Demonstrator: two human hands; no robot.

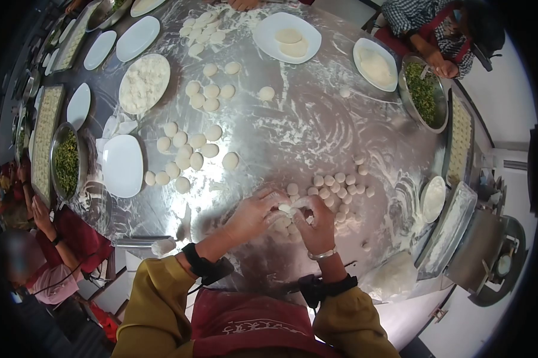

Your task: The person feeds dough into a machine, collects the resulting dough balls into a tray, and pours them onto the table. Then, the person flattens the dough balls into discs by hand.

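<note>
My left hand (pixel 254 215) and my right hand (pixel 316 224) meet near the front of the floured metal table (pixel 257 137). Between their fingertips is a small white piece of dough (pixel 285 209), which both hands pinch. Small dough balls (pixel 339 178) lie in a cluster just beyond and to the right of my right hand, and a few more sit under the fingers. Larger flattened dough rounds (pixel 197 141) are spread on the table to the left of centre, beyond my left hand.
An empty white plate (pixel 123 166) and a bowl of green filling (pixel 66 161) stand at left, near a co-worker's hand. Another green bowl (pixel 425 92) is at right, by a second co-worker. A flour dish (pixel 433 200) and floured tray (pixel 449 230) sit at the right edge.
</note>
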